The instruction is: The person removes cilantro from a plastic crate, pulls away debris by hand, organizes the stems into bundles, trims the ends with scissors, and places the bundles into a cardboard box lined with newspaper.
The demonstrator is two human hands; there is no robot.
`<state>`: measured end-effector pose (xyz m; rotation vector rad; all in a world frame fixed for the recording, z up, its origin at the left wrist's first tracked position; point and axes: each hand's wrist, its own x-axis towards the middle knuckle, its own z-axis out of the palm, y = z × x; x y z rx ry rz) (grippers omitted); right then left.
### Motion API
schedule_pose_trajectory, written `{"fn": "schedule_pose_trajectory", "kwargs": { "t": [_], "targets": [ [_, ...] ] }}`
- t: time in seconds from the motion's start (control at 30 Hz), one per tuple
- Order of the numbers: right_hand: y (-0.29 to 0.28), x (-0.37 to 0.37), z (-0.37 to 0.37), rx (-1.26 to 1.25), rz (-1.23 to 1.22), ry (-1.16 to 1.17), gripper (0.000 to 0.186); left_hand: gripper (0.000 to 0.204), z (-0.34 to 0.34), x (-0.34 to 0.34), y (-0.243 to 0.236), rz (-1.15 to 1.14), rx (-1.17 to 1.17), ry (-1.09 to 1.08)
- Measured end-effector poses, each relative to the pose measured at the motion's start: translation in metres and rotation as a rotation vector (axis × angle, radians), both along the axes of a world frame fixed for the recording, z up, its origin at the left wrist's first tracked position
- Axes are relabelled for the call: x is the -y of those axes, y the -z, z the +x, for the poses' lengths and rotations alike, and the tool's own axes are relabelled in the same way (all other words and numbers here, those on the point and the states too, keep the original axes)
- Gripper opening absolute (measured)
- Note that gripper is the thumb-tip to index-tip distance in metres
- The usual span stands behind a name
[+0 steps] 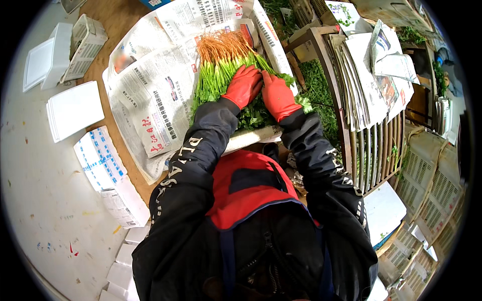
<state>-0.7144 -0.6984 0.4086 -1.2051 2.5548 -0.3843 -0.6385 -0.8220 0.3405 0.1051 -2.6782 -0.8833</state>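
Note:
A wide, thick layer of coriander (213,80) lies on newspaper (145,95), its brown roots at the far end and dark leaves toward me. Both my hands wear red gloves. Flat on top of the stems rests my left hand (242,86), its fingers stretched out toward the right. My right hand (278,95) lies over the right side of the layer, fingers extended forward and meeting the left fingertips. No stems show lifted in either hand. Leaves stick out beside the right wrist, and the stems directly under both palms are hidden.
White foam boxes (47,57) and a plastic basket (85,42) stand at the left. Foam lids (75,110) and a white box with blue tape (103,155) lie nearer. On the right, newspapers (359,80) are stacked on a slatted chair (346,140), with plastic crates (432,175) beyond.

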Motion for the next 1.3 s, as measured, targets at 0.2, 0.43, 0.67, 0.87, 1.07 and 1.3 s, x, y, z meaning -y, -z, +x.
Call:
{"fn": "schedule_pose_trajectory", "kwargs": {
  "t": [0.2,0.43,0.67,0.87,1.07,1.3],
  "targets": [
    [0.029,0.020,0.008,-0.073,-0.007,0.150,0.031,0.034,-0.003,-0.002,0.006,-0.010,-0.037,-0.037],
    [0.018,0.023,0.012,0.028,-0.025,0.232,0.033,0.032,-0.011,0.001,0.016,0.087,-0.073,-0.016],
    [-0.031,-0.077,0.059,-0.083,-0.398,0.342,0.048,0.029,-0.022,0.004,-0.015,0.006,-0.054,0.208],
    [-0.008,-0.046,0.092,-0.116,0.004,0.305,0.049,0.032,-0.029,0.009,0.014,-0.156,-0.005,0.287],
    [0.021,-0.040,0.125,-0.308,-0.089,0.418,0.046,0.024,-0.031,0.000,0.032,-0.682,0.124,0.337],
    [-0.040,-0.093,0.162,0.191,-0.518,0.451,0.047,0.019,-0.037,-0.001,0.047,-0.783,0.374,0.276]
  ]
}}
